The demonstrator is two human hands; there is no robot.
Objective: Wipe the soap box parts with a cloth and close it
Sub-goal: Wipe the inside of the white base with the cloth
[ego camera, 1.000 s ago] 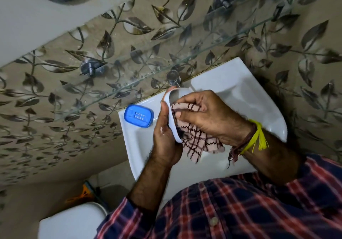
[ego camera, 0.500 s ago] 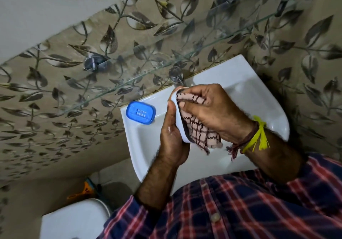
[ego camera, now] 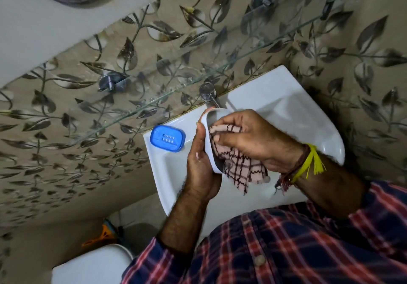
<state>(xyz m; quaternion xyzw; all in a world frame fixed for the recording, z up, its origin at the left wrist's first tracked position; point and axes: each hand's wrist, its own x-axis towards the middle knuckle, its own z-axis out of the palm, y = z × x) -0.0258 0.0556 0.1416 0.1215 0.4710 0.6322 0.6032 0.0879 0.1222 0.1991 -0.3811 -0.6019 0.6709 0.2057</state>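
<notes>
Left hand [ego camera: 201,162] grips smooth white oval shell [ego camera: 209,149] over glossy basin [ego camera: 293,107]. Right hand [ego camera: 248,138] presses checked woven cloth [ego camera: 236,167] inside it. Blue slotted tray [ego camera: 167,138] sits on the rim.

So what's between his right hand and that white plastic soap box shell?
Head view: the checked pink cloth, pressed by the right hand into the white shell.

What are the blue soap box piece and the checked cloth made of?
The blue rounded soap box piece looks like smooth moulded plastic, with an even colour and a soft sheen. The pink cloth with dark checks looks like soft woven fabric, since it folds and hangs limp.
</notes>
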